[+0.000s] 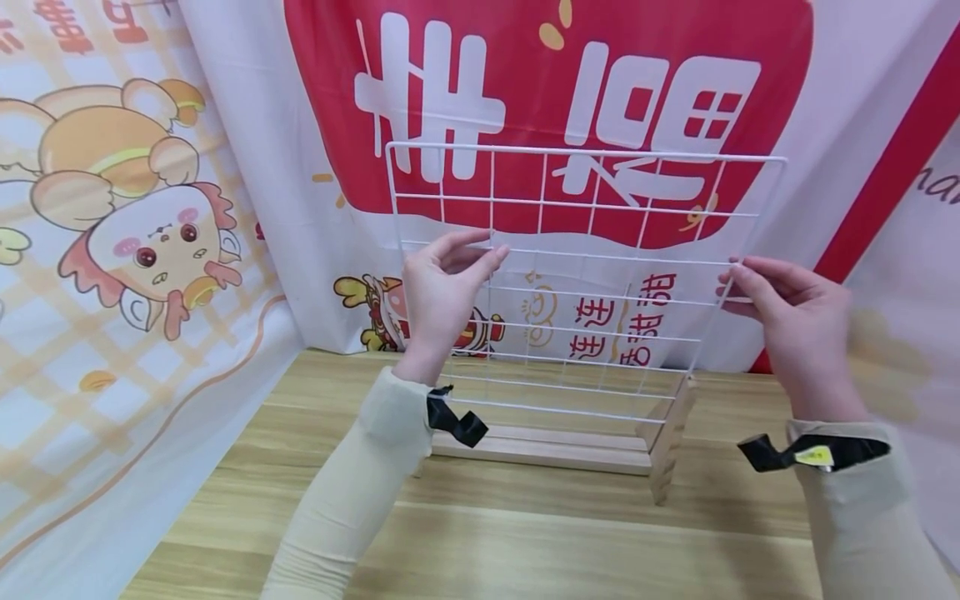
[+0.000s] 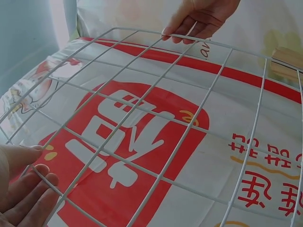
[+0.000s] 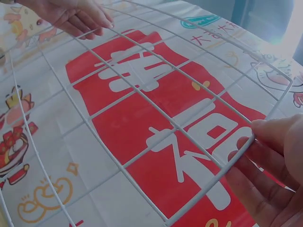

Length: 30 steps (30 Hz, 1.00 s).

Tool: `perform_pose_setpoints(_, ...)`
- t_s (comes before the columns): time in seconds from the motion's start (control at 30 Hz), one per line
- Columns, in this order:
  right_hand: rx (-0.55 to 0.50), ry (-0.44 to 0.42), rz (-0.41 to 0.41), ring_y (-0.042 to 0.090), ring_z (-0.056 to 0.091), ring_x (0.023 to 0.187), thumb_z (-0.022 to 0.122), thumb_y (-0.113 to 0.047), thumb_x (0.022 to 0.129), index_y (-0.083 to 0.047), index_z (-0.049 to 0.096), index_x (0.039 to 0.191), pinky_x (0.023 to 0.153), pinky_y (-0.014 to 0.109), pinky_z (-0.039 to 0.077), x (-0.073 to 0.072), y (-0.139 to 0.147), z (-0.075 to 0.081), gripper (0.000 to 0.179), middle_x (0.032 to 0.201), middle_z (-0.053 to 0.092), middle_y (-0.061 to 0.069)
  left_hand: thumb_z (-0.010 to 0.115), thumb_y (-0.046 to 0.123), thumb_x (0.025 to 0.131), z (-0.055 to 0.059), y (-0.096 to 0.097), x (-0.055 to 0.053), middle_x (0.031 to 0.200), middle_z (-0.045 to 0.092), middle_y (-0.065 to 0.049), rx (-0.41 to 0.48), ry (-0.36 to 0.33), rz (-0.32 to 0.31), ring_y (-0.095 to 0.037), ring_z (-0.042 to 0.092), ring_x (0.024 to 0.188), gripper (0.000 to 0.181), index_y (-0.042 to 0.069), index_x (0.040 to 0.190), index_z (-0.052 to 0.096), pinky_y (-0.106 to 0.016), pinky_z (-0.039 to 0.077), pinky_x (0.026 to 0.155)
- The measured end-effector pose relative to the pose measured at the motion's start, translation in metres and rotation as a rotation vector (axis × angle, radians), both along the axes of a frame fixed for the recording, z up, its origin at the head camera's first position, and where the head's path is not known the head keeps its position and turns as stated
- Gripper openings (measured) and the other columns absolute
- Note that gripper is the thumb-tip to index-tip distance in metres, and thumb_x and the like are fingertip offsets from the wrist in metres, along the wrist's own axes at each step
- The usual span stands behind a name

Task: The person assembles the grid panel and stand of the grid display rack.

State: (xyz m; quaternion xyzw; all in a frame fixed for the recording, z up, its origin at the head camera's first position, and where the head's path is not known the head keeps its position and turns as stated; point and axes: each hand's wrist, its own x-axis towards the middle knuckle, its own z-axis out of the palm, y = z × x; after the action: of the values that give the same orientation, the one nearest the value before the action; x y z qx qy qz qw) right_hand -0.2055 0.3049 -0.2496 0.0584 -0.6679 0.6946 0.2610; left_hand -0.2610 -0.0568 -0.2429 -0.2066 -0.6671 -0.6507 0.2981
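Observation:
A white wire grid panel (image 1: 542,202) stands upright on a wooden stand (image 1: 540,454), its lower end by the stand's right side piece (image 1: 673,437). My right hand (image 1: 802,312) pinches the panel's right edge wire between thumb and fingers, about midway up. On the left, my left hand (image 1: 446,279) is at the wires around mid-height. In the left wrist view, the thumb (image 2: 21,153) lies on the near side of a wire and the curled fingers (image 2: 33,196) are just past it. The left forearm hides the stand's left end.
Under the stand is a wood-grain table (image 1: 487,550). Close behind the panel hangs a white cloth with a red printed patch (image 1: 525,50). A checked cartoon cloth (image 1: 112,208) borders the left, and another pale cloth (image 1: 922,333) hangs on the right.

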Motion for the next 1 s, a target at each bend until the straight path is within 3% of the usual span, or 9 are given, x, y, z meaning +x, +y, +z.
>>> perform_pose_setpoints(0.23, 0.092, -0.022, -0.086, 0.015, 0.072, 0.099, 0.077, -0.033, 0.09, -0.011, 0.07, 0.131, 0.085, 0.017, 0.053, 0.002, -0.006, -0.002, 0.047, 0.119, 0.072, 0.004, 0.082, 0.033, 0.088, -0.002, -0.004, 0.002, 0.107, 0.076, -0.001, -0.027, -0.02, -0.011, -0.013, 0.072, 0.098, 0.037, 0.015, 0.121, 0.076, -0.031, 0.059, 0.086)
perform_pose_setpoints(0.4, 0.105, -0.01, -0.124, 0.016, 0.072, 0.1, 0.077, -0.034, 0.09, -0.012, 0.071, 0.13, 0.085, 0.017, 0.053, 0.003, -0.008, -0.003, 0.046, 0.119, 0.072, 0.005, 0.082, 0.039, 0.087, -0.005, -0.019, 0.005, 0.106, 0.076, 0.004, -0.021, -0.012, 0.064, -0.012, 0.072, 0.098, 0.041, 0.02, 0.123, 0.076, -0.031, 0.059, 0.085)
perform_pose_setpoints(0.8, 0.109, -0.001, -0.145, 0.016, 0.071, 0.1, 0.077, -0.033, 0.09, -0.012, 0.071, 0.13, 0.084, 0.017, 0.053, 0.002, -0.009, -0.004, 0.046, 0.119, 0.072, 0.005, 0.087, 0.025, 0.084, 0.009, -0.077, 0.011, 0.112, 0.075, -0.006, 0.246, 0.02, 0.281, -0.019, 0.072, 0.101, 0.036, 0.017, 0.118, 0.077, -0.028, 0.057, 0.089)
perform_pose_setpoints(0.9, 0.102, 0.011, -0.14, 0.017, 0.071, 0.1, 0.077, -0.033, 0.09, -0.011, 0.071, 0.13, 0.084, 0.017, 0.054, 0.001, -0.009, -0.004, 0.046, 0.119, 0.072, 0.005, 0.086, 0.028, 0.084, 0.01, -0.086, 0.007, 0.115, 0.074, -0.004, 0.22, -0.014, 0.292, -0.019, 0.071, 0.105, 0.038, 0.019, 0.12, 0.077, -0.028, 0.056, 0.092)
perform_pose_setpoints(1.0, 0.097, 0.011, -0.13, 0.016, 0.072, 0.099, 0.077, -0.033, 0.09, -0.011, 0.071, 0.13, 0.084, 0.017, 0.054, 0.001, -0.009, -0.003, 0.046, 0.119, 0.072, 0.005, 0.085, 0.032, 0.085, 0.007, -0.091, 0.001, 0.116, 0.074, -0.001, 0.136, -0.076, 0.257, -0.017, 0.07, 0.105, 0.039, 0.02, 0.121, 0.076, -0.027, 0.056, 0.092)
